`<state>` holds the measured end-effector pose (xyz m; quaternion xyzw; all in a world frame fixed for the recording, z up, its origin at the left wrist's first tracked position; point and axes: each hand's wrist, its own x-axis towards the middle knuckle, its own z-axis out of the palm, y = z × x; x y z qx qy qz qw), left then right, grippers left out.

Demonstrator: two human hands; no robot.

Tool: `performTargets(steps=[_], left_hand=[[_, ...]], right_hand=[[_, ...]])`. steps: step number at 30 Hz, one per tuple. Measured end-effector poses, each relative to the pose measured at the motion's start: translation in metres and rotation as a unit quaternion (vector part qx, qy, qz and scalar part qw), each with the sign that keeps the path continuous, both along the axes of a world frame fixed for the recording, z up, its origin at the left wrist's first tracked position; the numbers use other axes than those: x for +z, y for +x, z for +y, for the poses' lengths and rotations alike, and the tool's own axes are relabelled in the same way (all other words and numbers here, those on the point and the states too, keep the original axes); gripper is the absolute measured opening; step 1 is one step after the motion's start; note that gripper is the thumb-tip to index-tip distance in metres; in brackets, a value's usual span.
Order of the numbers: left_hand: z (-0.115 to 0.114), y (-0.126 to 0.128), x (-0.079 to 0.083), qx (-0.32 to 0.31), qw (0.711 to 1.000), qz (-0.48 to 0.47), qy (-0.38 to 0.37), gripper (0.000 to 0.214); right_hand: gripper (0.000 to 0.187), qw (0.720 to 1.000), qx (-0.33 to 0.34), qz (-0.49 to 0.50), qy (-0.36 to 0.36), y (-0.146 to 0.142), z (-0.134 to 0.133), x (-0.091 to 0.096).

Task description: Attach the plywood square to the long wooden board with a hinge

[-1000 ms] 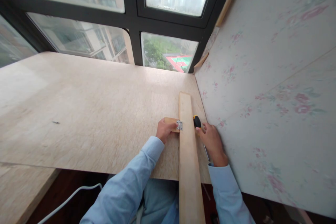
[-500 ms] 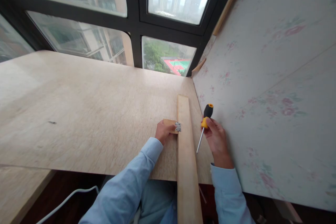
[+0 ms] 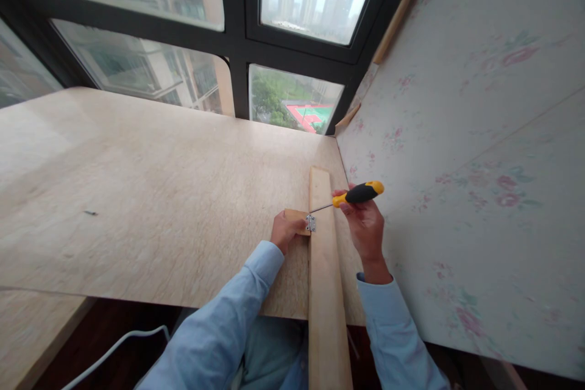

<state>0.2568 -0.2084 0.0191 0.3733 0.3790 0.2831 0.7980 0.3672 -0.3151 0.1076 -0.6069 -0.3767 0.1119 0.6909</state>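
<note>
Screwdriver point(image 3: 354, 195), lifted off table point(image 3: 137, 195) since a second ago, is gripped by closed fingers of right hand point(image 3: 365, 228), tip now on hinge point(image 3: 311, 223) between block point(image 3: 296, 216) and plank point(image 3: 322, 268), left hand point(image 3: 284, 233) curled, pressing block, so tool looks lined up.

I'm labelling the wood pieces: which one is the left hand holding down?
The small block, lying left of the long strip. The left hand holds it; the strip is far longer and overhangs the table edge.
</note>
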Motion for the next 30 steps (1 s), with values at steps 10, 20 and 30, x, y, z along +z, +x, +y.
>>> performTargets(steps=[10, 20, 30], left_hand=[[0.000, 0.000, 0.005, 0.002, 1.000, 0.011, 0.000, 0.031], [0.000, 0.000, 0.004, 0.001, 1.000, 0.022, -0.004, 0.031], [0.001, -0.001, 0.001, -0.001, 1.000, 0.021, -0.001, 0.032]], right_hand=[[0.031, 0.998, 0.046, -0.015, -0.043, 0.004, 0.005, -0.005], [0.032, 0.997, 0.047, -0.031, -0.057, 0.006, 0.008, -0.004], [0.041, 0.975, -0.051, -0.165, -0.139, 0.002, 0.013, 0.012]])
